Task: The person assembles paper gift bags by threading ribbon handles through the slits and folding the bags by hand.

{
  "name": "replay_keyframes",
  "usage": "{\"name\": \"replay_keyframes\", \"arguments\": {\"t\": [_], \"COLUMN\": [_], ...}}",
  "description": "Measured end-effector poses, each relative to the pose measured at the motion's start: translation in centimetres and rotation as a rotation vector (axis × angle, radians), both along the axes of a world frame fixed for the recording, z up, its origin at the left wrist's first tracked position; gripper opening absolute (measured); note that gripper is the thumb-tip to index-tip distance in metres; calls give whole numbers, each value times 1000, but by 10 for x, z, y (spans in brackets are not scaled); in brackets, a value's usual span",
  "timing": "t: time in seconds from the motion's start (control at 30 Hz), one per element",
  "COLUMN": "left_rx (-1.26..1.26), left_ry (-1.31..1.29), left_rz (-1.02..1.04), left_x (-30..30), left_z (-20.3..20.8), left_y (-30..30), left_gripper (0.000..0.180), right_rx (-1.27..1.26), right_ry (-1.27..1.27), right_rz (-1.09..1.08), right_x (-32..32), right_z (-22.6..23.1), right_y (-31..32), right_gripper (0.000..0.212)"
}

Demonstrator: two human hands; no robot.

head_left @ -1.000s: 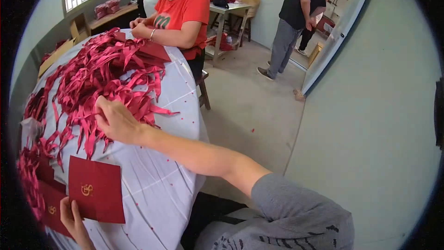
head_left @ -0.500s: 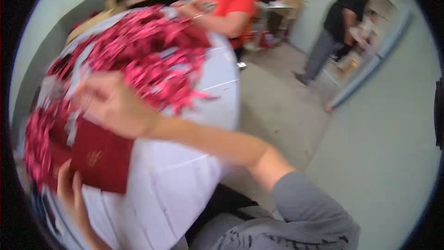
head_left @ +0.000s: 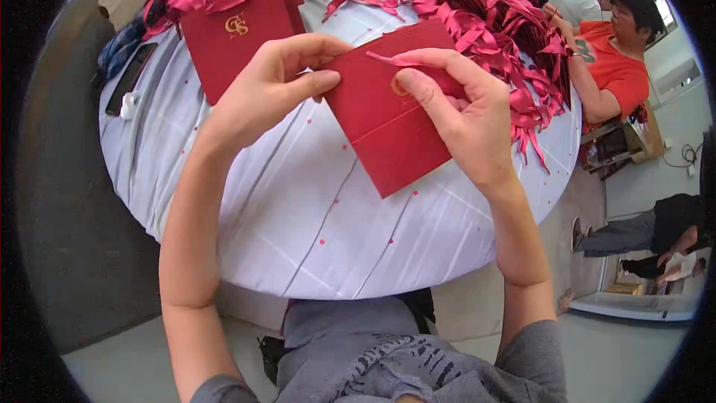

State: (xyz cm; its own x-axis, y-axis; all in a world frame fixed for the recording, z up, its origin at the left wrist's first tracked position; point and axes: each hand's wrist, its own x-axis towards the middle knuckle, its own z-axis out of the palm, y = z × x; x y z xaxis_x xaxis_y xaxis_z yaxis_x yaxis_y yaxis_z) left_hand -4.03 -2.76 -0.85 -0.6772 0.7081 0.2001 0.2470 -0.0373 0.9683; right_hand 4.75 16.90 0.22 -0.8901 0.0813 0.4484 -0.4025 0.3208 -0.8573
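Observation:
A flat dark red paper bag (head_left: pixel 403 145) with a gold emblem lies tilted in front of me, a fold line across it. At its upper left edge, my left hand (head_left: pixel 280 82) pinches the bag's rim between thumb and fingers. My right hand (head_left: pixel 470 108) is over the bag's right part and covers some of the emblem. Between its thumb and fingers runs a pink ribbon (head_left: pixel 406 58), whose thin end points left toward my left hand. More dark red bags (head_left: pixel 235 48) with the same gold emblem lie stacked beyond my left hand.
A round table under a white cloth (head_left: pixel 253 239) carries a big heap of ribboned red bags (head_left: pixel 485 7) at the far right. A phone (head_left: pixel 130 78) and a small white case (head_left: pixel 128 106) lie at the left edge. A person in a red shirt (head_left: pixel 611 60) works across from me.
My view has swung left toward the table. My right hand has left the ribbon pile and now holds a ribbon over the bag; my left hand has moved to the bag's upper edge.

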Motion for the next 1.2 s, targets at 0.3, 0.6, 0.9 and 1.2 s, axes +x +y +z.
{"name": "replay_keyframes", "arguments": {"t": [0.3,0.6,0.9,1.2], "left_rx": [45,17,20,14], "left_ry": [-18,-16,-21,7], "left_rz": [-33,-57,-47,7], "left_x": [2,2,6,18], "left_z": [-6,-6,-4,4], "left_y": [6,7,7,13], "left_gripper": [27,32,31,31], "right_rx": [192,376,457,487], "right_ry": [51,292,400,466], "right_rz": [-182,-187,-205,-224], "right_x": [3,-2,-3,1], "right_z": [-7,-12,-11,-10], "right_y": [0,3,2,-5], "right_gripper": [8,10,11,11]}}
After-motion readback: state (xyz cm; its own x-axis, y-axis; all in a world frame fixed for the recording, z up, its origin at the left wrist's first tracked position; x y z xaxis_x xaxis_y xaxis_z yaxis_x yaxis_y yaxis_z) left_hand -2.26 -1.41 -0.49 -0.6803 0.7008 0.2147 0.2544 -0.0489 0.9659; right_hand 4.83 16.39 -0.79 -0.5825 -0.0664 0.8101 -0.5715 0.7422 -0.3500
